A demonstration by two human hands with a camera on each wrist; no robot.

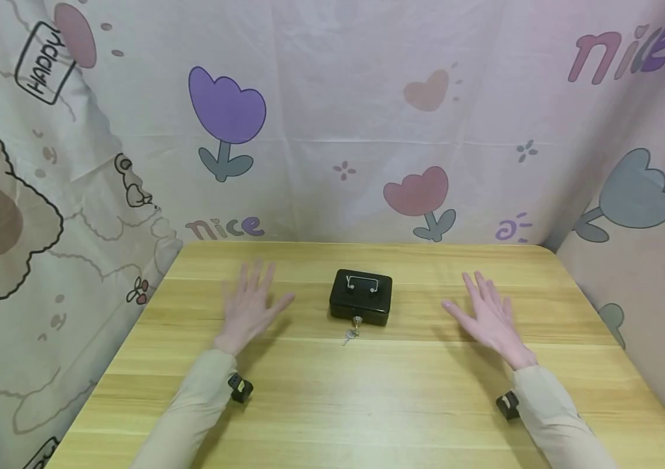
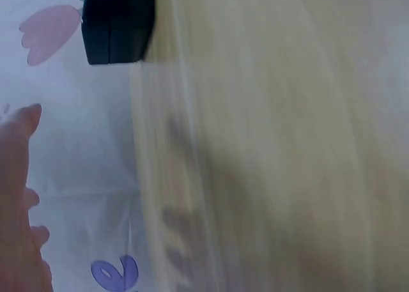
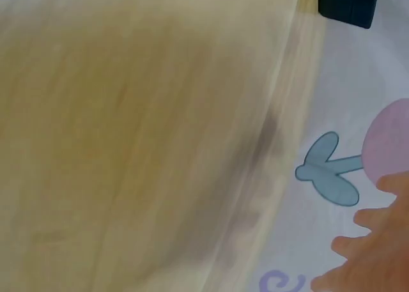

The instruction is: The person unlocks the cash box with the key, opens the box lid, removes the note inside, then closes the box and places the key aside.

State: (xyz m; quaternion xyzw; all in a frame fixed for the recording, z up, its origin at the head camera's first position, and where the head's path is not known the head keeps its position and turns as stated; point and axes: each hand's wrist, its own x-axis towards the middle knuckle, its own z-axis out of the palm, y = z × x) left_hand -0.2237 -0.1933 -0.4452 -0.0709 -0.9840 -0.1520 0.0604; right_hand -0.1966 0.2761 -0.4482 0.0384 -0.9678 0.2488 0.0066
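Note:
A small black cash box (image 1: pixel 360 297) with a folding metal handle (image 1: pixel 363 284) on its lid sits near the middle of the table, lid down. In the lock on its front is a key, and a second key (image 1: pixel 350 335) seems to hang with it on a ring. To the left of the box, my left hand (image 1: pixel 248 312) is held above the table with fingers spread, touching nothing. My right hand (image 1: pixel 487 319) hovers at the box's right, also spread and holding nothing. Both wrist views catch a corner of the black box (image 2: pixel 120 23) at the top.
The light wooden table (image 1: pixel 344 404) ends at the back against a printed cloth (image 1: pixel 320 117) with flowers and lettering. More cloth hangs along both sides. Each wrist carries a small black camera (image 1: pixel 241 387) on the sleeve.

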